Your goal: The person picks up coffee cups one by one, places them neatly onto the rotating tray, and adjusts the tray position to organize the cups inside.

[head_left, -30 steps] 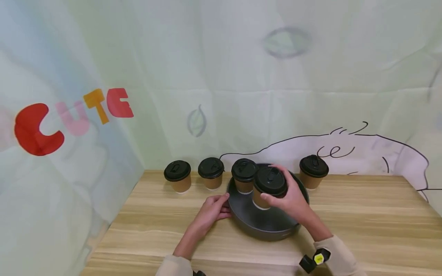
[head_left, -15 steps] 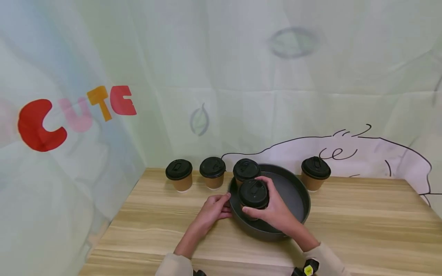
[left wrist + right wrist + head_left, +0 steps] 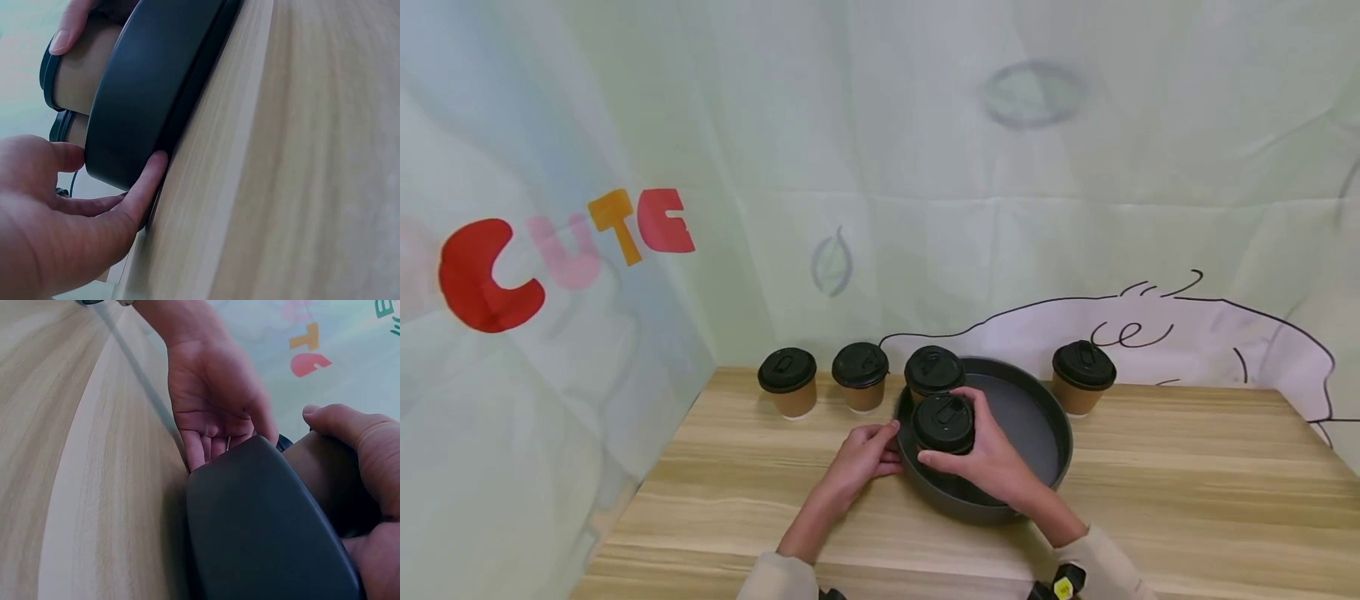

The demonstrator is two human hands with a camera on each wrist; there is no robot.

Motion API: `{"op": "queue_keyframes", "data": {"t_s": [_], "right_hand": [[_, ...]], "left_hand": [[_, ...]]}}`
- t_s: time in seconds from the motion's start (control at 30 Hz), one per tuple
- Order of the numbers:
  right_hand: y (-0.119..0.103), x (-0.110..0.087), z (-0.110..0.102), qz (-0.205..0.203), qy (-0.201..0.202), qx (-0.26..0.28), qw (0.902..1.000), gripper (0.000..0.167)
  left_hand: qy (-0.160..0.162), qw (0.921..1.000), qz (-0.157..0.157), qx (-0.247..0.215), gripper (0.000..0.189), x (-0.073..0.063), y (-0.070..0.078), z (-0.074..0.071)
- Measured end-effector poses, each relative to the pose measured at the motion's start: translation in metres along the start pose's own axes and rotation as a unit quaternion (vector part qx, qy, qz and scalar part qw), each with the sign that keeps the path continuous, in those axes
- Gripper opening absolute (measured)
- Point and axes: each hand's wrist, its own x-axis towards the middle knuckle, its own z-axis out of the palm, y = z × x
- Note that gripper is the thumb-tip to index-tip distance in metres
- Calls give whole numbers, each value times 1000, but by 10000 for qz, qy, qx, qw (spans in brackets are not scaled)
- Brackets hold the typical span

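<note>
A round dark grey pan (image 3: 1026, 429) rests on the wooden table. My left hand (image 3: 863, 457) holds its left side, thumb at the rim and fingers low against the outer wall, as the left wrist view shows. Inside the pan's left part, my right hand (image 3: 992, 458) grips a brown paper coffee cup (image 3: 81, 62) with a black lid (image 3: 943, 423), thumb in front and fingers around the far side. Right behind it in the pan stands a second lidded coffee cup (image 3: 934, 371), partly hidden by the held one.
Two more lidded cups, an outer one (image 3: 790, 383) and an inner one (image 3: 861, 377), stand left of the pan near the back of the table (image 3: 715, 500). Another lidded cup (image 3: 1082, 377) is just beyond the pan's right rim. A printed curtain (image 3: 917, 167) hangs close behind.
My right hand has carried the held cup left and toward me, from the pan's middle to its left part in front of the other cup. The left hand has stayed at the rim.
</note>
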Motion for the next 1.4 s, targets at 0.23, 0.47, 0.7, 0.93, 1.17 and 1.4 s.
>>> {"op": "queue_keyframes", "data": {"t_s": [0.23, 0.47, 0.7, 0.93, 1.17, 1.4], "right_hand": [[0, -1, 2, 114, 46, -131, 9998, 98], [-2, -1, 2, 138, -40, -165, 9998, 103], [-1, 0, 2, -66, -176, -185, 9997, 102], [-2, 2, -26, -665, 61, -537, 9963, 96], [-2, 3, -83, -1196, 394, -2040, 9708, 28], [5, -5, -129, 77, 8, -3210, 9470, 36]], "left_hand": [[8, 10000, -17, -12, 46, 1, -1, 0], [-12, 10000, 3, -37, 46, 1, 0, 0], [5, 10000, -7, 2, 47, 2, 0, -2], [-30, 9999, 3, -121, 45, 2, -2, 0], [25, 9999, 32, -165, 45, 1, -2, 2], [1, 9999, -4, -161, 46, 3, -4, -1]]}}
